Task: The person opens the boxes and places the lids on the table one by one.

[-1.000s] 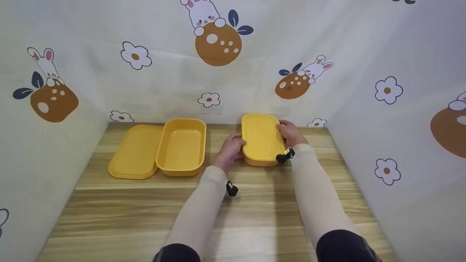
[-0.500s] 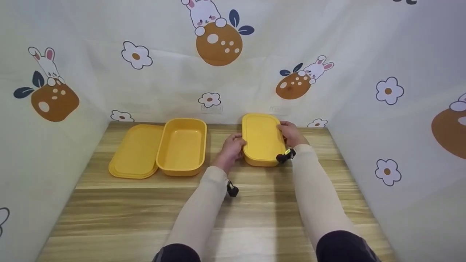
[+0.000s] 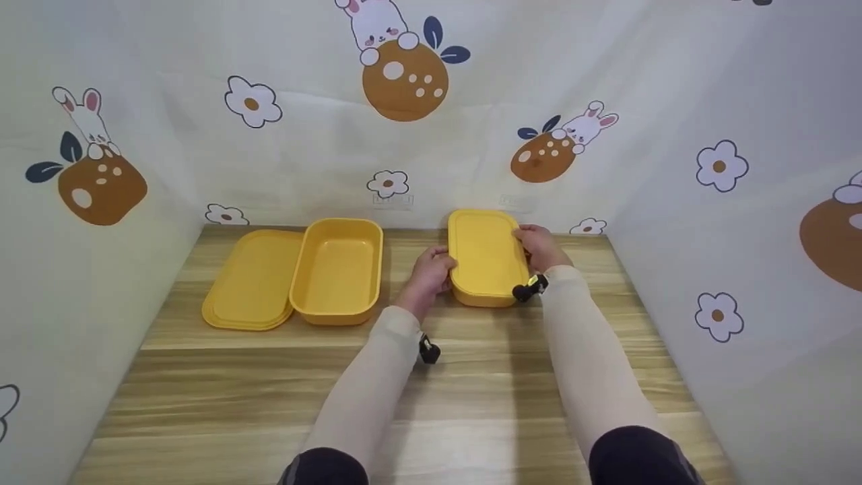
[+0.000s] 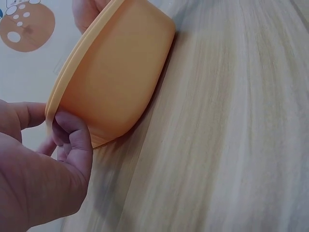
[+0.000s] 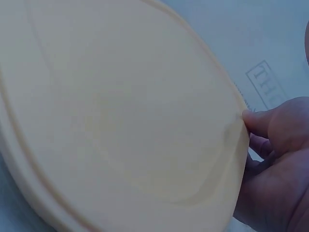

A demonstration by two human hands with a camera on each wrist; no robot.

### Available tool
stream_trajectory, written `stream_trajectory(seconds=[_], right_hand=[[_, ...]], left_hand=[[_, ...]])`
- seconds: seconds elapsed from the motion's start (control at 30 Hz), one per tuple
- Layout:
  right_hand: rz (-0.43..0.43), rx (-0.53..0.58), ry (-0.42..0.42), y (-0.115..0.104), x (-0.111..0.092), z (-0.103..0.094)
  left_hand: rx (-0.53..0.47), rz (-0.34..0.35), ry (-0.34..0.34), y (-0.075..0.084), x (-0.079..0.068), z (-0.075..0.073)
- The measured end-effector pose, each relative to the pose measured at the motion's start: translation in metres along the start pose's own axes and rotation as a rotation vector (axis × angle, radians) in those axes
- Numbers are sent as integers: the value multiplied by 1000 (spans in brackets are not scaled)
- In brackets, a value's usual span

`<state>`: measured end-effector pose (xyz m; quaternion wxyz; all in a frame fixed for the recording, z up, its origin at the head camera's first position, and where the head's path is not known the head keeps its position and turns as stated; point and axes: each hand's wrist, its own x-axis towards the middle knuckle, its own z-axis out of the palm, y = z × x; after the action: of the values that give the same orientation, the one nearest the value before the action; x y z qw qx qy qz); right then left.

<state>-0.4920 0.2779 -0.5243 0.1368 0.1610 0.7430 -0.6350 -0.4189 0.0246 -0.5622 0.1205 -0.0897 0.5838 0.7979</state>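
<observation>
A yellow lidded food box [image 3: 486,259] stands at the back of the table, right of centre, its lid on top. The left hand [image 3: 428,277] grips its left side, with the thumb at the lid's edge and curled fingers [image 4: 73,137] under the rim in the left wrist view. Opposite it, the right hand [image 3: 541,247] holds the right edge. In the right wrist view the right thumb [image 5: 258,122] presses on the edge of the lid [image 5: 130,106], while the other fingers are mostly hidden below it.
Left of the hands sits an uncovered, empty yellow box [image 3: 337,276]. A loose yellow lid [image 3: 252,283] lies against its left side. Patterned cloth walls [image 3: 310,148] rise behind and beside the wood-grain table [image 3: 222,391].
</observation>
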Motion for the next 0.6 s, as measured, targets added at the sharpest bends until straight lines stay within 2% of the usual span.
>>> stream_trajectory(seconds=[0.2,0.4,0.6], right_hand=[[14,29,3,-3,2,-1],[-51,55,-1,-9,4,-2],[-74,75,-42,-12,1,-5]], left_hand=[[42,13,9,5,-2,3],[55,56,9,17,-7,7],[65,63,5,19,-11,7]])
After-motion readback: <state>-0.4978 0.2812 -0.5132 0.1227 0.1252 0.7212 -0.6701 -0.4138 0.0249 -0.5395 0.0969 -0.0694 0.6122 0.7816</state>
